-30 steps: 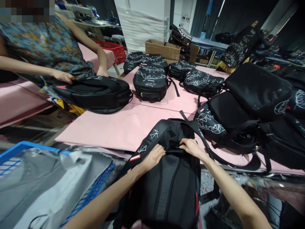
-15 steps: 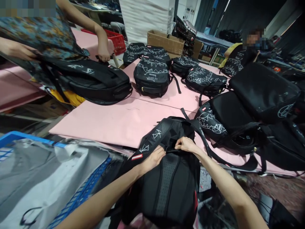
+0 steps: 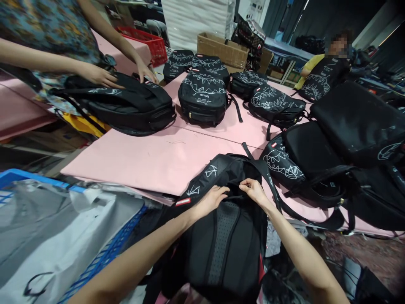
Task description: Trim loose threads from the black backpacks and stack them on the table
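A black backpack leans against the near edge of the pink table, its padded back panel facing me. White line drawings and a small red-and-white label mark its shoulder strap. My left hand rests over the top of the back panel, fingers stretched out and slightly apart. To its right, my right hand is closed in a pinch at the dark opening near the top of the backpack. What lies between those fingertips is too small and dark to make out.
Several black backpacks with white drawings, one upright backpack among them, stand on the pink table. More are piled at right. A co-worker's hands handle a backpack at left. A blue crate holds grey material.
My left hand has lifted its fingers and spread them. My right hand has shifted slightly right and up, still pinched. The co-worker's left-side hand has moved onto the other backpack.
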